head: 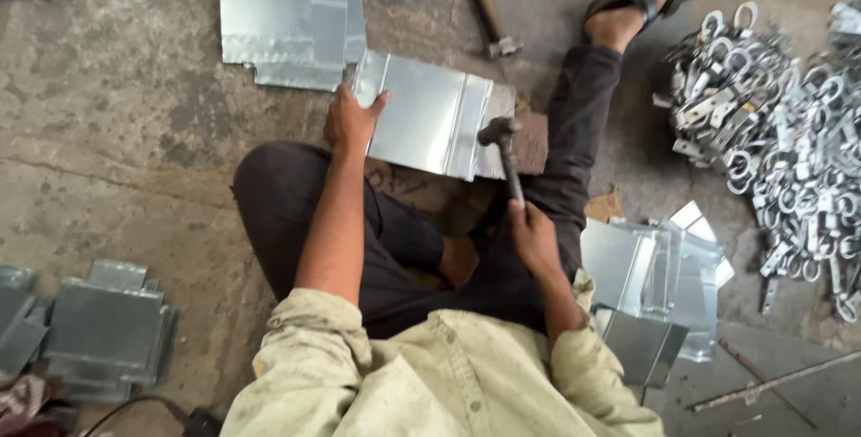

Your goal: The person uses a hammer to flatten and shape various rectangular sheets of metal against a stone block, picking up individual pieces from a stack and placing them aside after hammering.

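Rough, stained concrete floor, person seated on it cross-legged in dark trousers, one sandalled foot stretched out toward the top of the view. Left hand lies flat and open, fingers spread, pressing on the near left edge of a folded sheet-metal piece that rests on the floor in front of the knees. Right hand is closed around the handle of a hammer; the hammer head sits at the right edge of that same piece, over a dark block beneath it; contact cannot be judged for certain. A larger flat sheet with folded seams lies just beyond, touching or overlapping the worked piece at its upper left corner. A second hammer lies on the floor near the top, well apart from the hands. Stack of bent metal pieces beside the right elbow; another stack at lower left. Large heap of small metal rings and clasps at right. Thin rod lies at lower right.
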